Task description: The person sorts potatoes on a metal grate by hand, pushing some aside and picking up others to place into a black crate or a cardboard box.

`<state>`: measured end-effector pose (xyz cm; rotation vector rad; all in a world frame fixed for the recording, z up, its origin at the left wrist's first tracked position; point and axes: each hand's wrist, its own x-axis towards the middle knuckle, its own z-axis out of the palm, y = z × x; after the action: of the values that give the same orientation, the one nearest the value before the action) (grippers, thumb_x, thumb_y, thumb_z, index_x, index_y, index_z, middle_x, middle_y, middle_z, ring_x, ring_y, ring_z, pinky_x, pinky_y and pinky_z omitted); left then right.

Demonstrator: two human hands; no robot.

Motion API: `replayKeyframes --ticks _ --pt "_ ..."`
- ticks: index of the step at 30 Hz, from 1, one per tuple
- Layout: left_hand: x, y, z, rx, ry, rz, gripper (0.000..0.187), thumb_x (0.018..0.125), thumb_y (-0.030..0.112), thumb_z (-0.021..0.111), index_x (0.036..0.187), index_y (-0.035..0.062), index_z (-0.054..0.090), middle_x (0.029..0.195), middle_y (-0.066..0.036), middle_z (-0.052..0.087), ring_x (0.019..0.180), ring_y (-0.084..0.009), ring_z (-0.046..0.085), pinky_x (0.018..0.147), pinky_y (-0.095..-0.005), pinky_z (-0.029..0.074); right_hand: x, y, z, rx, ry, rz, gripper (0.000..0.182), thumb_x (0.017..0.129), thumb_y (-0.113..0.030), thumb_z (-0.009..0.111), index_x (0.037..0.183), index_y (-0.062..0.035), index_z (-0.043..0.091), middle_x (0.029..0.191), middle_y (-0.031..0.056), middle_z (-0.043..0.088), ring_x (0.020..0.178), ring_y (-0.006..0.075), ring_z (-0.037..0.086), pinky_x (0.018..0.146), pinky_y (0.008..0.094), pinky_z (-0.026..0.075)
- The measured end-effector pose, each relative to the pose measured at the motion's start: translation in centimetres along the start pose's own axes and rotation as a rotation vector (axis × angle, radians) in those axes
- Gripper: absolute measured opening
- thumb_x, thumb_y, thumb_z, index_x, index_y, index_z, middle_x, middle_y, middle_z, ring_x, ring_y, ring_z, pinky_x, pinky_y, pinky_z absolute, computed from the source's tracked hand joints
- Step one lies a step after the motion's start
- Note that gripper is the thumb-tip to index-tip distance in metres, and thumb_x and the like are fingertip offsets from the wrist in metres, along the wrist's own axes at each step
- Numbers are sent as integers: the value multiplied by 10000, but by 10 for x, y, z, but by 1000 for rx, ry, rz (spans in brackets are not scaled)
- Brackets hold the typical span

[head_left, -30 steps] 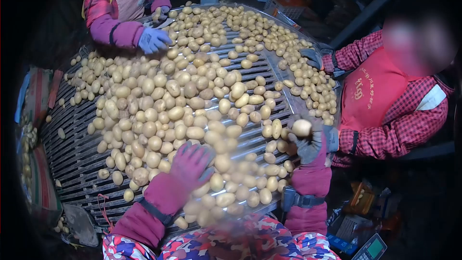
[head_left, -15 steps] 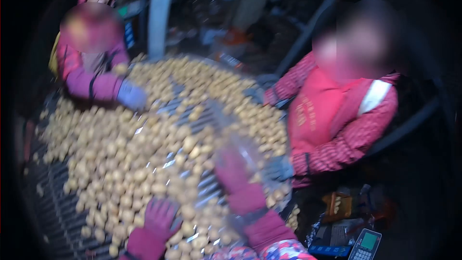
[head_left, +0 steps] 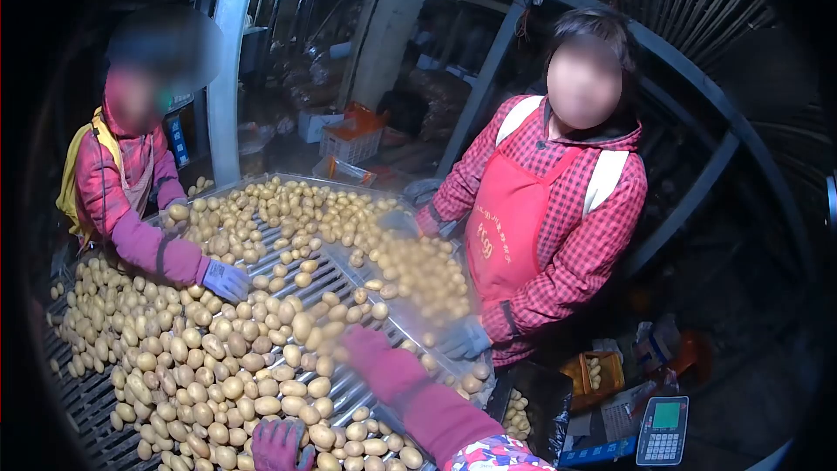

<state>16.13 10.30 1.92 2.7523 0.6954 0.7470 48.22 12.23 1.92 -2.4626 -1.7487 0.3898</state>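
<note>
Many potatoes [head_left: 200, 375] lie over a slatted metal table [head_left: 344, 392]. At the bottom, my left hand [head_left: 281, 446], in a purple-red glove, rests on the potatoes with its fingers bent; what is under them is hidden. My right hand [head_left: 364, 349] reaches out over the slats near the middle, blurred by motion, its fingers hard to make out beside some potatoes. Past it, a raised metal edge [head_left: 384, 301] runs across the table, and beyond this lie blurred potatoes [head_left: 418, 270] between a co-worker's gloved hands.
A co-worker in a red apron [head_left: 514, 218] stands at the right, another person [head_left: 131, 183] at the left with gloved hands on the potatoes. A blue-grey post [head_left: 228, 70] rises behind. A scale display [head_left: 663, 432] and an orange crate [head_left: 593, 375] are at the lower right.
The view has tilted up and sharpened. My right hand has shifted left in view, and my left hand sits lower. The right co-worker appears more upright.
</note>
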Motion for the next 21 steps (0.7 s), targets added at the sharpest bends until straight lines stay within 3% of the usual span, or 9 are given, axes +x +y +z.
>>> replayKeyframes --ticks 3,12,15,17,19,21 --pt "2 0 -2 -11 -4 -5 591 628 316 752 1138 55 604 1095 -130 601 1057 -353 545 988 -551 391 4 8 6 -14 21 -72 347 901 -390 581 1160 -173 664 1152 141 617 1058 327 634 884 471 498" --pt "2 -4 1 -22 -8 -28 586 636 322 750 1143 65 610 1070 -130 600 1052 -338 549 985 -536 392 4 3 19 -2 22 39 366 887 -409 608 1180 -195 657 1189 125 592 1117 327 585 941 467 454" --pt "4 -2 -3 -12 2 -21 575 643 318 747 1143 68 611 1059 -130 595 1043 -340 548 979 -529 394 -12 8 12 106 101 15 387 897 -378 598 1240 -202 633 1216 134 578 1139 321 564 971 463 441" --pt "5 -2 -7 -7 5 -21 573 642 317 748 1140 69 612 1059 -131 594 1040 -341 548 977 -529 395 -48 7 -11 458 211 -69 428 909 -312 571 1323 -203 584 1236 146 562 1123 326 559 988 458 436" --pt "6 1 -8 -9 1 -29 568 641 315 750 1135 69 615 1058 -131 591 1035 -343 548 974 -529 396 -93 20 -29 194 429 -121 569 812 -153 689 1354 -201 524 1226 141 529 1107 351 578 884 451 498" --pt "6 4 -10 -14 -8 -37 564 640 314 752 1131 70 619 1057 -132 588 1029 -345 548 971 -529 396 -137 66 -23 267 522 -122 593 791 -140 713 1353 -199 533 1214 125 538 1083 339 588 877 446 502"
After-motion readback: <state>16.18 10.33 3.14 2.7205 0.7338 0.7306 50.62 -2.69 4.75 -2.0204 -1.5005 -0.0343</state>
